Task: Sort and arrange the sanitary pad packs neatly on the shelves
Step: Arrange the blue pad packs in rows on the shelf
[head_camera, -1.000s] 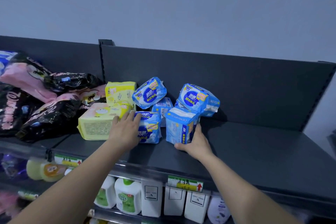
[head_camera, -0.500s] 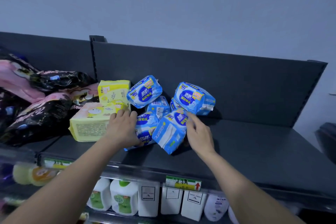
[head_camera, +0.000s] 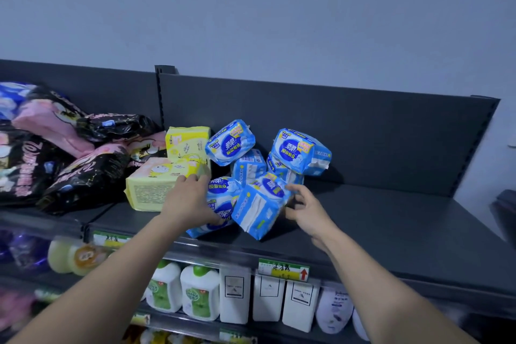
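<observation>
pad packs on shelf, bottles below

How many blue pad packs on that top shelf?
6 blue pad packs: two atop the pile, two mid-pile behind, one under the left hand, one tilted beside the right hand. More may be hidden.

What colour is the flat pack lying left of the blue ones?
Pale yellow: the flat pack, with a peach-pink tint on top. The head view is the only one and shows it clearly.

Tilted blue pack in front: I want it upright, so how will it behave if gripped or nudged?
Likely soft: the tilted pack has a crinkled, bulging wrap, so it should give under a grip. Probably light, as folded pads show through. It rests on one edge, leaning on the next pack, so a nudge could tip it.
</observation>
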A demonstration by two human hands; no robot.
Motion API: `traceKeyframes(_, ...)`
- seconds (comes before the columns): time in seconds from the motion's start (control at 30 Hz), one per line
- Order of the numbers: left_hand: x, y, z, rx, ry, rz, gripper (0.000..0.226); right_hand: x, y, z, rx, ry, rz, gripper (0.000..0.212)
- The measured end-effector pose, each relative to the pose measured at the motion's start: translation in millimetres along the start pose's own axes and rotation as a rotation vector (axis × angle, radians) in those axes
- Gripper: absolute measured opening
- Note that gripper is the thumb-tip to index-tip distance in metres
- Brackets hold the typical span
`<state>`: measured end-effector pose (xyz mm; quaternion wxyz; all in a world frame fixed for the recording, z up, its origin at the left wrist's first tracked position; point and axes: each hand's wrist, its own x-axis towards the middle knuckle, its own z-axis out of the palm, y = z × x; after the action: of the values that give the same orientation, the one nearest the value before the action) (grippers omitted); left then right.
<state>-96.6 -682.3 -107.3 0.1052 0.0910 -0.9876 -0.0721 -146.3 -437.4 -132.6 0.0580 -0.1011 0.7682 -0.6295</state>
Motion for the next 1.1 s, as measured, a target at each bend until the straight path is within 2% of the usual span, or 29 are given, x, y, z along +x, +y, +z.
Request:
traceKeyframes(0.1,-10.5,-0.7,-4.5,-0.158,0.004,-0.062,0.101,-6.1,0.9,0.2,0.020,-0.038,0.004,0.062)
traceKeyframes(0.23,-26.0,1.9,-4.8,-0.233,0.040,-0.110,0.098,-18.0,0.1,-1.5,0.059,-0.014,-0.047,0.034)
traceKeyframes(0.3,-34.3,6.6,-5.0,-0.304,0.085,-0.141,0.097,-24.4,3.1,-3.5,0.068,0.032,-0.076,0.027)
traceKeyframes(0.53,-65.4,25.6,-12.5,-0.544,0.261,-0.264,0.087,-51.9,6.9,-17.5,0.152,0.277,-0.156,0.018)
traceKeyframes(0.67,-86.5,39.9,-15.9,-0.777,0.310,-0.329,0.094,-74.1,0.4,-29.5,0.164,0.416,-0.222,0.024)
traceKeyframes(0.8,-113.9,59.5,-16.7,-1.061,0.403,-0.351,0.080,-99.0,3.2,-49.6,0.091,0.576,-0.282,0.022)
traceKeyframes(0.97,-148.8,89.3,-12.9,-1.509,0.306,-0.386,0.045,-139.5,14.9,-79.8,0.018,0.717,-0.270,0.012)
traceKeyframes(1.1,-169.0,113.9,-6.0,-1.635,0.122,-0.381,0.031,-177.6,22.2,-97.3,-0.028,0.807,-0.264,0.011)
